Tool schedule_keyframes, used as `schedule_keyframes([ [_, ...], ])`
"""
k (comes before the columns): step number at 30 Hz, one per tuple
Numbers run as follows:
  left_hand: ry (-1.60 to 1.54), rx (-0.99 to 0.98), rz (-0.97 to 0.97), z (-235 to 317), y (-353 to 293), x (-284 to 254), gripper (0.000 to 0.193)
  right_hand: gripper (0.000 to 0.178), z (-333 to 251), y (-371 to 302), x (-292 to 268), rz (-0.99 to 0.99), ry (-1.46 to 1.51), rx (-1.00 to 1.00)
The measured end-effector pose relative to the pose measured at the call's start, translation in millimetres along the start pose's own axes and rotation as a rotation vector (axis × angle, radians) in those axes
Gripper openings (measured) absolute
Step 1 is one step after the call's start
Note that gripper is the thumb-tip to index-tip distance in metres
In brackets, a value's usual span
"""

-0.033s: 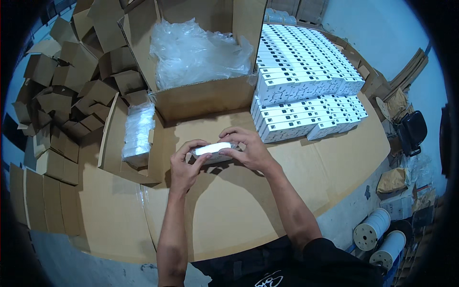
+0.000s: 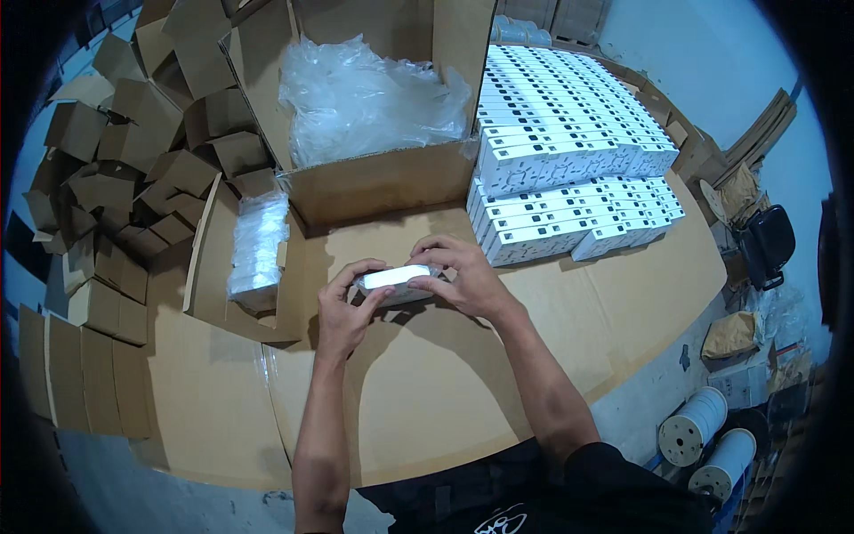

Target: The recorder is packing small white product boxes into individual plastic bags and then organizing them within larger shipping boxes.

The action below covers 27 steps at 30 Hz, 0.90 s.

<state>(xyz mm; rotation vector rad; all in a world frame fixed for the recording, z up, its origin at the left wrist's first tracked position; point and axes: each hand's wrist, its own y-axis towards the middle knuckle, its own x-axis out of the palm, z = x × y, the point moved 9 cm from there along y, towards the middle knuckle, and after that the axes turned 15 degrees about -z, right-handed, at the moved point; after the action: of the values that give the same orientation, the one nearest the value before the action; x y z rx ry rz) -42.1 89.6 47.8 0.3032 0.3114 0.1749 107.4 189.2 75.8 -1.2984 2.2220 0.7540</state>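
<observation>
Box [image 2: 398,277], white, film-wrapped, over cardboard sheet [image 2: 427,392]: 2 o'clock from left hand [image 2: 343,304], 9 o'clock from right hand [image 2: 466,279]. Both touching, neither nearer. Long axis roughly 9-to-3. Each hand's thumb and fingers pinch box end.

Pretty basic black shirt [image 2: 534,485], short sleeve [image 2: 614,476] on the right, bit of curvy white print [image 2: 503,520] up front, left hand [image 2: 342,311] and right hand [image 2: 464,278] both bare.
</observation>
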Motion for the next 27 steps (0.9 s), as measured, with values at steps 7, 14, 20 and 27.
schedule_keyframes([
  [7, -0.218, -0.276, 0.006, -36, -9, 1, 0.03, 0.027, -36, 21, 9, -0.254, -0.315, 0.053],
  [14, 0.144, -0.188, 0.098, -42, -26, 6, 0.038, 0.016, -38, 31, 4, -0.274, -0.497, 0.014],
  [20, 0.578, -0.258, 0.014, -8, -55, 21, 0.075, 0.023, -52, 46, -23, -0.125, -0.443, 0.037],
  [27, 0.864, -0.41, -0.217, 14, -104, 47, 0.077, 0.025, -87, 83, 6, 0.135, 0.084, -0.247],
])
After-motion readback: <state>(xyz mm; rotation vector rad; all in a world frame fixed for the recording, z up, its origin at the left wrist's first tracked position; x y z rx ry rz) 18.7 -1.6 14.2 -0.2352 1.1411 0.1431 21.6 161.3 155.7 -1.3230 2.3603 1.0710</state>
